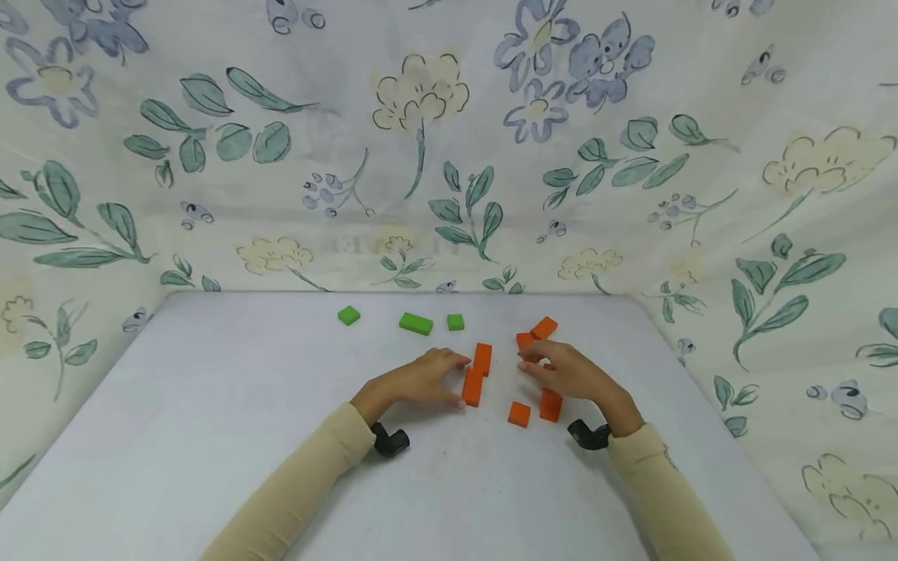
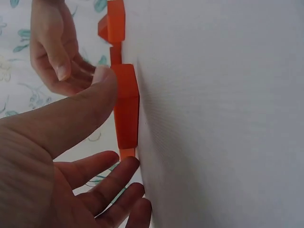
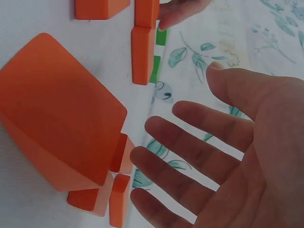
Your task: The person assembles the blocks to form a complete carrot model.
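Beside two long orange blocks, the upper block (image 1: 482, 359) and the lower block (image 1: 472, 387), my left hand (image 1: 424, 379) lies with thumb and fingers spread apart. In the left wrist view its thumb overlaps the end of the near orange block (image 2: 127, 107); contact is unclear. The blocks stand end to end, slightly offset. My right hand (image 1: 570, 372) hovers palm inward above other orange blocks, its fingers loosely extended and holding nothing. Under it is an orange block (image 1: 550, 404), partly covered, looking large in the right wrist view (image 3: 61, 114). A small orange block (image 1: 519, 414) lies to its left.
Behind the right hand, orange blocks (image 1: 544, 327) lie close together. Farther back on the white table (image 1: 245, 389) are a left green block (image 1: 348, 315), a longer green block (image 1: 416, 323) and a small green block (image 1: 455, 322). Floral cloth (image 1: 421, 218) hangs behind the table.
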`<state>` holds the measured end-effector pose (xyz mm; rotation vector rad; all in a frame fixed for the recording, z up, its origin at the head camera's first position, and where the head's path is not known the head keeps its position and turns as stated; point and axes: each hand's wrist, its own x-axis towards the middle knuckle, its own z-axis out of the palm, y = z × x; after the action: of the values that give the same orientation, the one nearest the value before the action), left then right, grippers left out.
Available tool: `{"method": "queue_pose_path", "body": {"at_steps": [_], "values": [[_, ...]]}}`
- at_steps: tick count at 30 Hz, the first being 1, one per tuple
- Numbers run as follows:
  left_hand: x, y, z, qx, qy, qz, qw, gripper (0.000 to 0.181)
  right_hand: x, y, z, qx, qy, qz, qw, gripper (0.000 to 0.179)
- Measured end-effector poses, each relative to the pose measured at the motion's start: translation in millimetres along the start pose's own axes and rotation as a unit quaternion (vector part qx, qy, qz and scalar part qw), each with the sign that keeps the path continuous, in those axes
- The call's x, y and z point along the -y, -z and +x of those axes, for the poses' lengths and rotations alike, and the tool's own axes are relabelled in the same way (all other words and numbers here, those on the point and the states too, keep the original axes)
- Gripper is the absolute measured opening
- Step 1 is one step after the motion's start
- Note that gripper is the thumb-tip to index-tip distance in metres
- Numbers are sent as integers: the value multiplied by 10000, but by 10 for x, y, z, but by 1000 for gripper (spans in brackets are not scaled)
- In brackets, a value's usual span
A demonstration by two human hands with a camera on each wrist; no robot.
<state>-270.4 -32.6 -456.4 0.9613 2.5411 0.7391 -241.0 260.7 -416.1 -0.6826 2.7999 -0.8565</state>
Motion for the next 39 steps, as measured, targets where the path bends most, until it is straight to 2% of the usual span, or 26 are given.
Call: {"method": "queue_pose_path", "body": {"at_steps": [10,20,23,27,32,35,39], "values": [[21,-32,50,-7,-51,-24,10000,67,53,-48,16,143,-145,-162,9997,33],[57,-54,20,-286,-260,-2,9993,62,52,-101,28,191,-122,-140,9996,29],[80,-19,-21,-376,-220,-209,9988,62,59,-106,33,192,-178,-135,9996,30],[158,103,-182,-618,74,-423,9972,64,95,-114,58,148,-153,-104,9997,32],[319,255,-488,-936,507,-536,9929,65,127,-132,69,181,-125,-99,9997,31],[413,338,-679,-1038,644,-655,9903,65,141,-144,75,190,-77,-119,9997,30],[547,452,-925,-1174,673,-669,9885,65,176,-162,110,183,115,-182,9996,29]]}}
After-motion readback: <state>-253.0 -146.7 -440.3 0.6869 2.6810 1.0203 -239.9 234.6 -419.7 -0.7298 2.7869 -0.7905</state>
